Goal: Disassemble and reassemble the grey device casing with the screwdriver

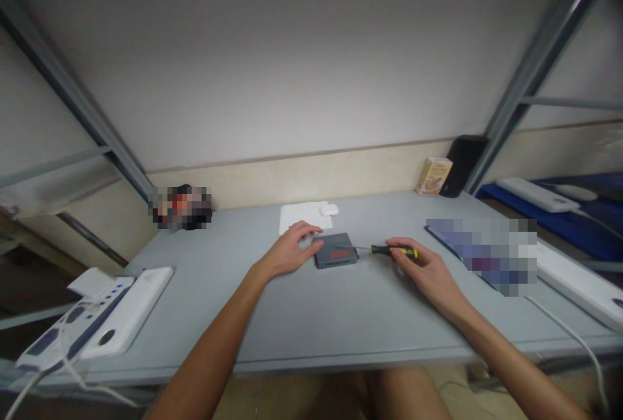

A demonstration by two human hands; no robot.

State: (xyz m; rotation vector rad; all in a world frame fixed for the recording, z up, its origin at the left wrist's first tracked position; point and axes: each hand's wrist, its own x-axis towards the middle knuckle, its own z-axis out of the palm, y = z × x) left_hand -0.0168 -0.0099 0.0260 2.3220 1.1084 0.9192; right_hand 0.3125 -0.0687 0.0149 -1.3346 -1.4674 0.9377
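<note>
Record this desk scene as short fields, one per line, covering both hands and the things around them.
Surface: flat light-grey tabletop
Centre: flat dark-grey rectangular box with orange-red marking
Left hand: at the box's left end, grip unclear
Right hand: gripping a black-and-yellow-handled screwdriver with a thin shaft
Shaft direction: toward the box's right end; contact too small to confirm
Behind box: white paper sheet, small rounded white object at its right
Back right: yellowish rectangular carton beside a black oblong object

Screwdriver tip (pixel 357 248) indistinct, two objects (pixel 181 208) (pixel 487 258) pixelated
</note>
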